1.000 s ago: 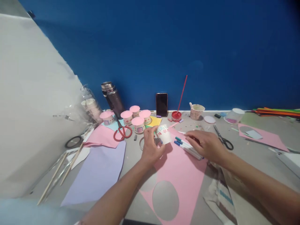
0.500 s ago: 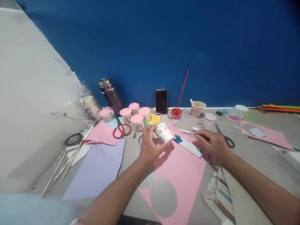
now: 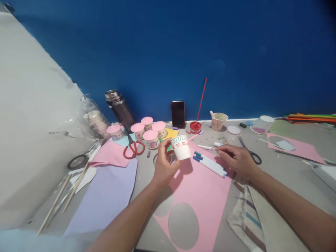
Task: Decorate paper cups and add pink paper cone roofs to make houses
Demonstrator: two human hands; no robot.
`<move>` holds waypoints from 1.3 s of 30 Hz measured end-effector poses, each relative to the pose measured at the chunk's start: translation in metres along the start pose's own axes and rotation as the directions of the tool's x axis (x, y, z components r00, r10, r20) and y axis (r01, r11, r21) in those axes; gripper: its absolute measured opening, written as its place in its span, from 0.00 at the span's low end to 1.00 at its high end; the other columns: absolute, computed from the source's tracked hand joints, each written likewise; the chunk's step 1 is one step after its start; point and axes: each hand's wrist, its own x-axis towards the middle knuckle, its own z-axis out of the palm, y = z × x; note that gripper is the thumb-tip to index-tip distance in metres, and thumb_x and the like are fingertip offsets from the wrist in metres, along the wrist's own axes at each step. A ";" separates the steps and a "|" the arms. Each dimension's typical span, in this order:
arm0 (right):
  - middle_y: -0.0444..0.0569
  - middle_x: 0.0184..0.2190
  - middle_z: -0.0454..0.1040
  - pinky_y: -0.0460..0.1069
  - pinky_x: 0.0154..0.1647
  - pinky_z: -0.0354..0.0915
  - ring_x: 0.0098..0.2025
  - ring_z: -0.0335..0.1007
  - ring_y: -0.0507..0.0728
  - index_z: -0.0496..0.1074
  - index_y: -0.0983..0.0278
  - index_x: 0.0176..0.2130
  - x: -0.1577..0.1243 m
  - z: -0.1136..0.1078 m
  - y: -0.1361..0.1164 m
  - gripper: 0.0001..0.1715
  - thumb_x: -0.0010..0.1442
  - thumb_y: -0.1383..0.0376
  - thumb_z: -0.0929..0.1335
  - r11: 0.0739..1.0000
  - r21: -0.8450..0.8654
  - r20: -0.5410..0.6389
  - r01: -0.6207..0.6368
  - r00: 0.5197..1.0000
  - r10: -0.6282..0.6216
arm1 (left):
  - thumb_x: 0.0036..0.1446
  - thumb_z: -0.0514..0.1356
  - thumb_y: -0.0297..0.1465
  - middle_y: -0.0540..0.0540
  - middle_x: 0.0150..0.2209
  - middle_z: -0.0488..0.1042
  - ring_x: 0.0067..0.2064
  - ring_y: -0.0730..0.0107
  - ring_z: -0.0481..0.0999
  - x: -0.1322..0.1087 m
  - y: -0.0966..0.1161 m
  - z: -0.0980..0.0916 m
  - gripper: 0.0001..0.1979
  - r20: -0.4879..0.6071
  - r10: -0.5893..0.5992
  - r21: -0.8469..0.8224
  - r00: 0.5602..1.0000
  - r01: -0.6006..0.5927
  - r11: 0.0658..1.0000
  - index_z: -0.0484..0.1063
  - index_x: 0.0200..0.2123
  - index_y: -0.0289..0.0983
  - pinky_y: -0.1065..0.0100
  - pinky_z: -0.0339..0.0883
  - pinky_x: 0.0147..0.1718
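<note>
In my left hand [image 3: 165, 166] is a white paper cup [image 3: 183, 152], pinched between the thumb and fingers. Green loops run below its rim, with red marks under them. My right hand [image 3: 237, 161] rests over the table with loosely bent fingers, and I see nothing held in it. Close by its fingertips lie a pink-tipped marker [image 3: 205, 147] and a white marker piece [image 3: 218, 144]. Teal- and blue-capped markers [image 3: 210, 166] lie between my hands on a pink sheet [image 3: 207, 203] with a round hole cut in it.
Several decorated cups with pink tops [image 3: 151, 134] stand behind red-handled scissors [image 3: 133, 149]. A steel flask [image 3: 120, 108], a phone [image 3: 177, 114] and a red pot [image 3: 195, 127] with a stick line the blue wall. Black scissors [image 3: 254, 157] and a cloth [image 3: 246, 217] lie right.
My left hand has turned the cup more upright, so its green loops and red marks face me. My right hand stays nearly in place. The view has shifted slightly.
</note>
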 end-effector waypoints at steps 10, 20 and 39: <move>0.45 0.29 0.85 0.52 0.30 0.73 0.26 0.79 0.59 0.81 0.56 0.34 0.003 -0.001 -0.003 0.13 0.63 0.56 0.67 1.000 -0.004 0.026 -0.005 1.000 0.005 | 0.42 0.74 0.31 0.37 0.61 0.74 0.61 0.47 0.75 0.004 0.015 -0.005 0.36 0.253 -0.292 -0.394 0.922 0.374 0.840 0.70 0.57 0.41 0.51 0.71 0.56; 0.47 0.31 0.85 0.53 0.33 0.75 0.29 0.80 0.60 0.82 0.57 0.37 0.003 -0.003 -0.001 0.13 0.64 0.57 0.67 1.000 -0.009 0.086 -0.026 0.996 0.027 | 0.58 0.63 0.53 0.37 0.42 0.82 0.40 0.58 0.81 0.004 0.015 -0.010 0.32 0.505 -0.443 -0.609 0.741 0.670 0.425 0.74 0.55 0.35 0.62 0.71 0.38; 0.55 0.69 0.68 0.65 0.70 0.65 0.70 0.65 0.70 0.54 0.52 0.75 -0.029 -0.005 -0.062 0.53 0.57 0.68 0.73 0.882 0.274 0.256 0.383 0.855 -0.451 | 0.63 0.55 0.60 0.36 0.36 0.84 0.27 0.55 0.83 -0.014 0.005 0.001 0.38 0.885 -0.450 0.020 0.117 0.957 0.290 0.77 0.56 0.33 0.64 0.74 0.22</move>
